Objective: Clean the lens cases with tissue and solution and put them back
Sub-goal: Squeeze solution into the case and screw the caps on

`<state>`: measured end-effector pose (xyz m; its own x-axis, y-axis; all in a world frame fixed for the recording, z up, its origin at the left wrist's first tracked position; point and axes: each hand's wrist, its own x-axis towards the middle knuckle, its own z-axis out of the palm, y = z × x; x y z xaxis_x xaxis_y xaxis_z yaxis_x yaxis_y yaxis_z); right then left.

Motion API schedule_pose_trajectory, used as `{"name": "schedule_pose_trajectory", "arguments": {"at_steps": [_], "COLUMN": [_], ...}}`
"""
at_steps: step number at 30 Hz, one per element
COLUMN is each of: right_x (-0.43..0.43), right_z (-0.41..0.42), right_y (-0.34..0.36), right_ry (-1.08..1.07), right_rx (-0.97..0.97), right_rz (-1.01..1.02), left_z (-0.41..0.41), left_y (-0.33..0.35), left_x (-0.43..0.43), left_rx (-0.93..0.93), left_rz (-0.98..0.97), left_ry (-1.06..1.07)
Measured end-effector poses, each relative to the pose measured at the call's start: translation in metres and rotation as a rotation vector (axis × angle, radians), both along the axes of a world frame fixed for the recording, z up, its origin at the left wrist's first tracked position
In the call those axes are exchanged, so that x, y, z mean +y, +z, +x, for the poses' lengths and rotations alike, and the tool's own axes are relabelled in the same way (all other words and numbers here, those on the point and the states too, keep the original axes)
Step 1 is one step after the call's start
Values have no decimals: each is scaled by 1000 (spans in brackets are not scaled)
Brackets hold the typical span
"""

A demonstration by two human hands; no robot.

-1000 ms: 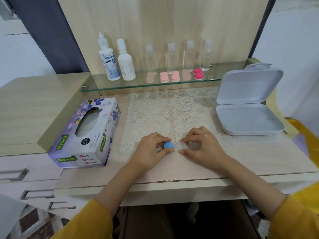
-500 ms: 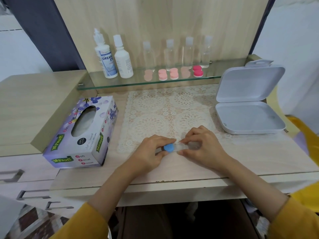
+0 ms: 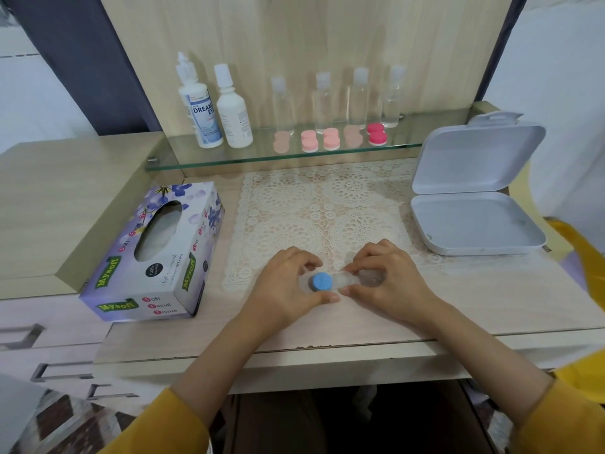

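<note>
Tissues sit untouched in the tissue box point(image 3: 154, 253) by the left edge of the desk point(image 3: 491, 290), and two capped solution bottles point(image 3: 199, 116) stand at the left end of the glass shelf point(image 3: 229, 158), with pink lens cases point(image 3: 327, 140) further along it. Near the front edge, the left hand point(image 3: 288, 285) grips a clear lens case point(image 3: 343, 280) at its blue cap point(image 3: 321, 282), the right hand point(image 3: 393, 283) pinches its other end, and the open white box point(image 3: 474, 224) lies by the right edge. I think the job has just begun: the cap is on and nothing looks wiped.
</note>
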<state>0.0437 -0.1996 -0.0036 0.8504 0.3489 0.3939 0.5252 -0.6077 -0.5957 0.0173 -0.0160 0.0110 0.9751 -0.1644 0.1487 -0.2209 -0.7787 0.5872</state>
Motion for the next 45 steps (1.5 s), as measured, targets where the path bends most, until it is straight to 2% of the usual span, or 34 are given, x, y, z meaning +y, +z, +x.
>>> {"name": "schedule_pose_trajectory", "arguments": {"at_steps": [3,9,15,19,24,31,39,45], "right_x": [0,0,-1,-1,-1,-1,-2,-9], "right_z": [0,1,1,2,1,0,0,1], "right_y": [-1,-1,-1,-2,0,1,1,6], "right_ry": [6,8,14,20,22,16,31,64], "right_rx": [-1,-1,-8,-9,6,16,4,-2], "right_rz": [2,13,16,9,7,-4,-36,-177], "left_z": [-2,2,-3,-2,-3,-7,-4,-6], "left_y": [-2,0,-8,-11,-10,-17,-19,-19], "left_x": [-3,5,-6,-5,0,-8,-6,-6], "left_rx": [-32,34,-66,-116,-75,-153,-212,-164], "left_rz": [100,87,7,-8,-76,-93,-128,-188], "left_ry": [64,-109,68,8,-87,140,89,135]}}
